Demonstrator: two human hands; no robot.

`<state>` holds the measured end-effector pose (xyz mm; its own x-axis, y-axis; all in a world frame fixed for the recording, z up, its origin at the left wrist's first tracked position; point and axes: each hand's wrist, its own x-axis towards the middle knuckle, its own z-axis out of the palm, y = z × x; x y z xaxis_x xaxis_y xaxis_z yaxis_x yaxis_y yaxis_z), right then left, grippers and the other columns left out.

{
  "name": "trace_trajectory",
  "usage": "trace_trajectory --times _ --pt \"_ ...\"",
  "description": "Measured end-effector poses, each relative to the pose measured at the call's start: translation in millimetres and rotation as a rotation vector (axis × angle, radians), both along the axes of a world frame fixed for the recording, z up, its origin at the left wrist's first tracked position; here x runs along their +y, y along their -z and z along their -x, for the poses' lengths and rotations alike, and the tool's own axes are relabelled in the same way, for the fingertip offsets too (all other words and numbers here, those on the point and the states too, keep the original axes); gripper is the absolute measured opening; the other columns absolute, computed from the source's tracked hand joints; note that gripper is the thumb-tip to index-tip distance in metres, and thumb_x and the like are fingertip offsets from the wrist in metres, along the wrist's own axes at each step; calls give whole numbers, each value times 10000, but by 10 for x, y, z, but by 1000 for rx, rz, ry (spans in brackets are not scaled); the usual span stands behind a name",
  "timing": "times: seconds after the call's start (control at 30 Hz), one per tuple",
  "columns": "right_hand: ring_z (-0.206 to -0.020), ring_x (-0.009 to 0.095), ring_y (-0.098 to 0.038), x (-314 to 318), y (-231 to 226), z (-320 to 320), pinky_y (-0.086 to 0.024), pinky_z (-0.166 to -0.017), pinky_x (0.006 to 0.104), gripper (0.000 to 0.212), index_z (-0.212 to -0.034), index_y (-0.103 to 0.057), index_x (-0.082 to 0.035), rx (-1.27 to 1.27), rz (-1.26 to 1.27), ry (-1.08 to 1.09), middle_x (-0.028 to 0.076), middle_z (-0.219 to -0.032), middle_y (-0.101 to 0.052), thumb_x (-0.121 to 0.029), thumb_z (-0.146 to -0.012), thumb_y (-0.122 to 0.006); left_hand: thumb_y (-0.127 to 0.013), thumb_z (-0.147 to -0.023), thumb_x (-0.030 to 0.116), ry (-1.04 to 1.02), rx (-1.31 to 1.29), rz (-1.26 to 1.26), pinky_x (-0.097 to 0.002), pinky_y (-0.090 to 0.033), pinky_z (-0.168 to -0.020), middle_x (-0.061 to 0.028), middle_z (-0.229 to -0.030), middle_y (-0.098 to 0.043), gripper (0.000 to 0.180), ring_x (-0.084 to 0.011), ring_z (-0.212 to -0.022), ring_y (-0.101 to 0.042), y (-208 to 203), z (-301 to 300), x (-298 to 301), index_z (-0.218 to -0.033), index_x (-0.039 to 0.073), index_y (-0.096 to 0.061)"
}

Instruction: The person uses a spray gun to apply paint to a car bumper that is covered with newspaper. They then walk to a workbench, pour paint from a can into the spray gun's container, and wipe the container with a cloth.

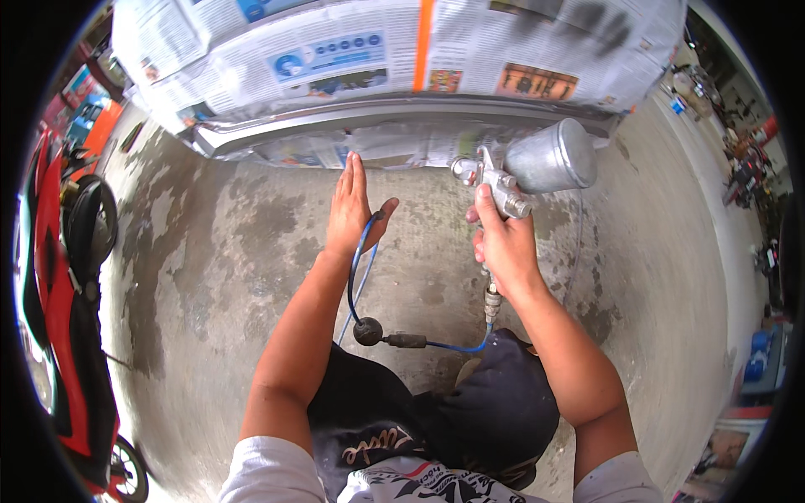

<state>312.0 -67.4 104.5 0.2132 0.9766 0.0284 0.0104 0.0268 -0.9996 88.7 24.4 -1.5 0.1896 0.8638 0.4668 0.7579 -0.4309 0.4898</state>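
My right hand (503, 243) grips a metal spray gun (503, 189) with a round silver cup (553, 155) on top, its nozzle pointing at a grey panel strip (335, 126) masked with newspaper (335, 50). A blue air hose (360, 260) runs from the gun's base fitting (492, 302) through a black coupling (369, 331) and loops up across my left hand (352, 205). That hand is stretched out flat, fingers together pointing at the panel, with the hose lying between thumb and palm.
A red scooter (59, 277) stands at the left edge. Stained concrete floor (210, 268) spreads around me. My dark-trousered knees (495, 402) are bent below. Parked motorcycles and clutter (746, 168) line the far right.
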Motion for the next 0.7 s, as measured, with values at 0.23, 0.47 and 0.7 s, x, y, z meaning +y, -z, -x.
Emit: trace_trajectory --times 0.23,0.47,0.7 --pt "-691 72 -542 26 56 838 -455 -622 257 287 -1273 -589 -44 6 -24 -215 7 -880 -610 -262 -1088 -571 -783 -899 361 -119 61 113 -470 -310 -1235 -307 -1645 -281 1045 -454 -1514 -308 -194 711 -191 -1617 -57 -150" --pt "-777 83 -566 11 29 1515 -483 -720 271 271 -1291 -582 -36 47 -33 -325 -8 -871 -609 -212 -1086 -571 -758 -919 367 -247 26 156 -457 -301 -1243 -324 -1638 -283 1007 -446 -1526 -295 -281 1374 -413 -1607 -76 -172" --pt "-825 121 -608 -9 124 1900 -501 -763 308 310 -1321 -589 -40 5 -72 -366 33 -933 -660 -234 -1079 -582 -766 -908 369 -291 28 145 -455 -327 -1230 -322 -1636 -289 1015 -444 -1512 -327 -471 1630 -626 -1606 -81 -181"
